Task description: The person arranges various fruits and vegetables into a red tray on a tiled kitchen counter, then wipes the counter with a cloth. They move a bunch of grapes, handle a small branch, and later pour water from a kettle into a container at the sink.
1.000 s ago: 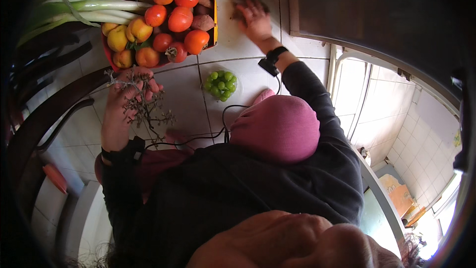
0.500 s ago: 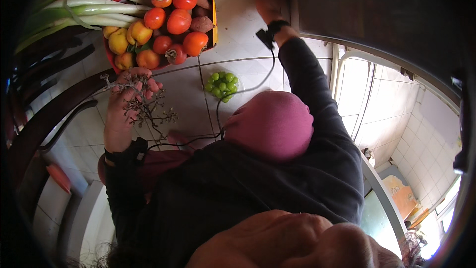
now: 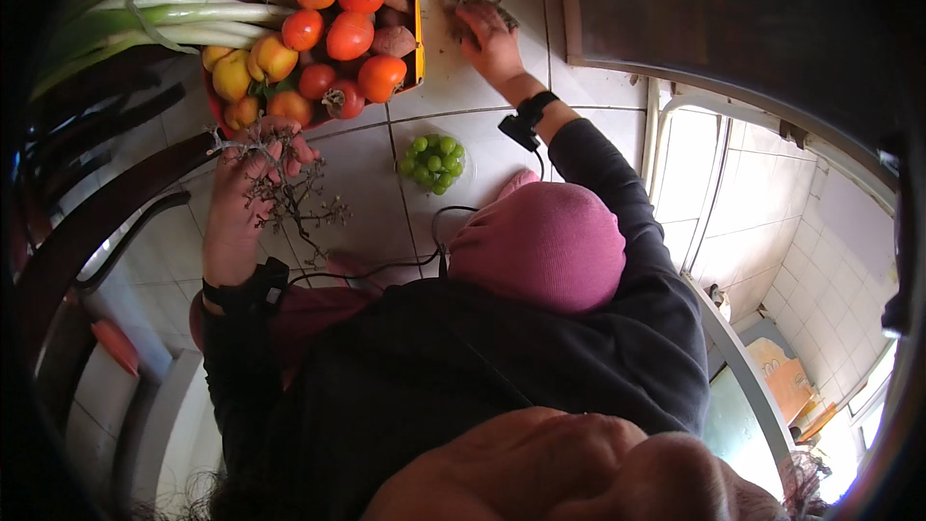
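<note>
My left hand [image 3: 253,159] is closed around a bare, branching grape stem [image 3: 301,198], whose dry twigs stick out toward my knee. Up ahead, my right hand [image 3: 494,46] presses on a crumpled grey-brown piece, apparently a rag [image 3: 461,2], lying on the tiles. Its fingers bend over the rag, and motion blurs its far side. Between my hands a small heap of green grapes [image 3: 431,164] rests on the floor, touched by neither hand.
Beyond my left hand stands a box [image 3: 421,10] of persimmons [image 3: 349,36], yellow-orange fruit [image 3: 273,58] and sweet potatoes [image 3: 394,41]. Leeks [image 3: 183,14] lie across its left side. A dark chair frame [image 3: 116,198] curves at left; a dark panel [image 3: 714,19] is at upper right.
My right hand has come back from the dark panel's edge, leftward and nearer, and the rag now shows under it. My left hand keeps the stem nearly in place.
</note>
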The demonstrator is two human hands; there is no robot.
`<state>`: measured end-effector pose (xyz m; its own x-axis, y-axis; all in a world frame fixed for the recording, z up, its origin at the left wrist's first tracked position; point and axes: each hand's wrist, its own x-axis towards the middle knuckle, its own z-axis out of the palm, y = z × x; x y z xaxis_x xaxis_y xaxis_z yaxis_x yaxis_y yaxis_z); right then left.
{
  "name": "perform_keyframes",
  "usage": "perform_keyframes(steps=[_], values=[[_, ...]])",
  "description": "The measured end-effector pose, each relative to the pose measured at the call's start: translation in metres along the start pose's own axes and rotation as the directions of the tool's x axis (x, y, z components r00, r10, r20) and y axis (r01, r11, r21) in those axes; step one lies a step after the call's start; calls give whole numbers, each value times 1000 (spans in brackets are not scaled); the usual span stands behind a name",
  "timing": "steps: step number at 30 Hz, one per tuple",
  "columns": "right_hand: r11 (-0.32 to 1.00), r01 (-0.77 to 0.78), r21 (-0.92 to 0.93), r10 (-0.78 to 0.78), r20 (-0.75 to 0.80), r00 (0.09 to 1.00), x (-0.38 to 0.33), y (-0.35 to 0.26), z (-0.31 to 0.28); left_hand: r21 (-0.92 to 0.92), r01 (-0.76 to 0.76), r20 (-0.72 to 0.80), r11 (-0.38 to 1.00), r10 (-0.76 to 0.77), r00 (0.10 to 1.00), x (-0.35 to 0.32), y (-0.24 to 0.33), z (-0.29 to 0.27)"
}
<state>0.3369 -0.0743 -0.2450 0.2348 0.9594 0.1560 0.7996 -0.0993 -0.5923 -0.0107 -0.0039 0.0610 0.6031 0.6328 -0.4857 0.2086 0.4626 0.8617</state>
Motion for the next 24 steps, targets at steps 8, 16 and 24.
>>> perform_keyframes(steps=[8,16,24], values=[[993,55,106,-21,-296,955,118,13,44,-91,-32,-166,995,16,986,-9,8,19],[908,406,-106,-419,-188,888,117,-11,23,76,29,-206,997,-13,979,-13,0,24],[959,264,-106,-226,277,934,52,-19,3,-192,-46,-196,980,7,981,-6,-3,18]])
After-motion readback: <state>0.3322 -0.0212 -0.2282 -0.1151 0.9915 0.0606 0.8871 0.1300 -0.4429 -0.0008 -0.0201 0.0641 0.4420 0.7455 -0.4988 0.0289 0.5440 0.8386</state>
